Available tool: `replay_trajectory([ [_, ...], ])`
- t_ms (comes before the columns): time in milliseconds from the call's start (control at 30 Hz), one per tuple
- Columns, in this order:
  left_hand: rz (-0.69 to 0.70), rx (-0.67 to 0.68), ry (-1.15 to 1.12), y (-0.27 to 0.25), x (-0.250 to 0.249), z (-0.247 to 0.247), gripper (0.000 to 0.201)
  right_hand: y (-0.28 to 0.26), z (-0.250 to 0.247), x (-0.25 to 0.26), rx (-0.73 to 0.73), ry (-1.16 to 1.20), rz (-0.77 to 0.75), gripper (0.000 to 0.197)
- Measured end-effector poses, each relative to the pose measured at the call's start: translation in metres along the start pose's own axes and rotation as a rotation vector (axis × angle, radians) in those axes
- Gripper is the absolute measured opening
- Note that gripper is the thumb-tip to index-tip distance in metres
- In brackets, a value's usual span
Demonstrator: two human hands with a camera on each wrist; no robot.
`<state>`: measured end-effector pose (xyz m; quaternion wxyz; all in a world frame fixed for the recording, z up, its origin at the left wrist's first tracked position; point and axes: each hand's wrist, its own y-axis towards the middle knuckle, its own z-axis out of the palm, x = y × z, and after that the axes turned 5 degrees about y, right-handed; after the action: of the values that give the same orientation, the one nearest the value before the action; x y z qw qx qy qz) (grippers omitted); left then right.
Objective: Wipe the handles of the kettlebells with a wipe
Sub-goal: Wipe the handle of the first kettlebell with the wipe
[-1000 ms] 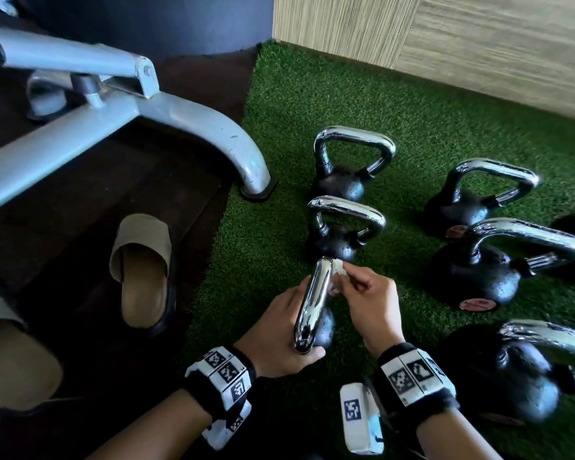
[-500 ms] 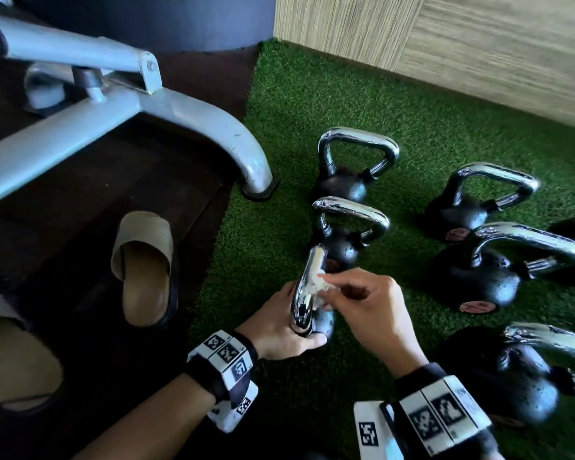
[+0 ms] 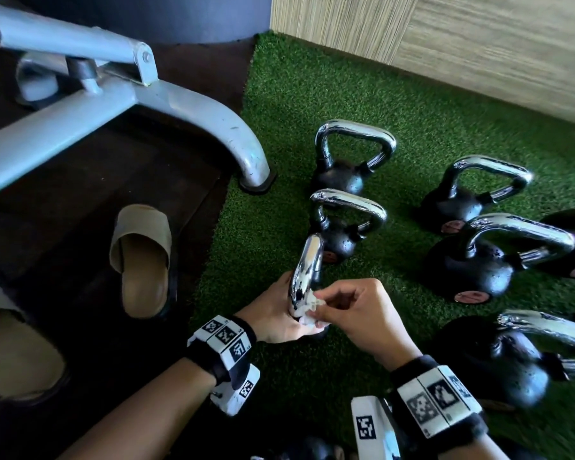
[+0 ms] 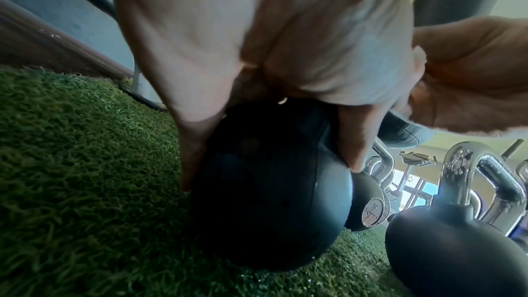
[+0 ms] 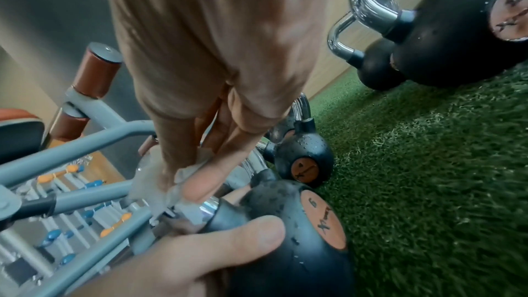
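Note:
Several black kettlebells with chrome handles stand on green turf [image 3: 279, 376]. The nearest small kettlebell [image 4: 268, 200] [image 5: 288, 234] has its chrome handle [image 3: 307, 270] pointing away from me. My left hand [image 3: 273, 313] grips its black ball from the left, thumb [image 5: 217, 243] across the top. My right hand [image 3: 359, 313] pinches a crumpled white wipe [image 3: 307, 310] [image 5: 160, 180] against the near, lower end of that handle, just above the ball. The ball is mostly hidden under both hands in the head view.
Two more small kettlebells [image 3: 342, 227] [image 3: 349, 161] line up beyond; bigger ones [image 3: 485, 260] [image 3: 512, 366] stand to the right. A grey bench frame leg [image 3: 233, 137] ends at the turf's left edge. A tan slipper [image 3: 141, 260] lies on dark floor. A wood wall [image 3: 478, 44] runs behind.
My right hand has slid the wipe down the handle from its far top end to its near base. The left hand kept its grip on the ball.

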<state>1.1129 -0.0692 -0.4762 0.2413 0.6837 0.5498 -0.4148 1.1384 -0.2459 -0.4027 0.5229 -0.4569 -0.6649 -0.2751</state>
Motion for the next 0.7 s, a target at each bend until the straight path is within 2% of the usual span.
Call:
replay_trajectory([
  [67,-0.063,0.019,-0.058,-0.004,0.001,-0.003,0.044,0.001,0.001,-0.006,0.032,-0.163,-0.035,0.020],
  [133,-0.062,0.045,-0.135,-0.009,0.005,-0.004,0.068,0.004,0.002,-0.007,0.122,-0.320,-0.109,0.022],
  [233,-0.040,0.066,0.001,-0.015,0.005,-0.008,0.095,0.014,0.004,-0.007,0.245,-0.474,-0.235,0.016],
  [333,0.050,0.071,0.071,-0.018,-0.004,-0.010,0.093,0.015,0.004,-0.014,0.250,-0.416,-0.228,0.009],
  [500,0.104,0.051,-0.106,-0.022,-0.007,-0.011,0.087,0.005,0.003,-0.017,0.336,-0.009,-0.081,0.009],
  [633,0.142,0.023,-0.074,-0.018,-0.008,-0.012,0.091,0.012,0.004,-0.018,0.335,-0.101,-0.033,0.015],
  [700,0.125,0.023,-0.093,-0.018,-0.004,-0.011,0.092,0.013,0.004,-0.016,0.362,-0.060,-0.012,0.012],
])
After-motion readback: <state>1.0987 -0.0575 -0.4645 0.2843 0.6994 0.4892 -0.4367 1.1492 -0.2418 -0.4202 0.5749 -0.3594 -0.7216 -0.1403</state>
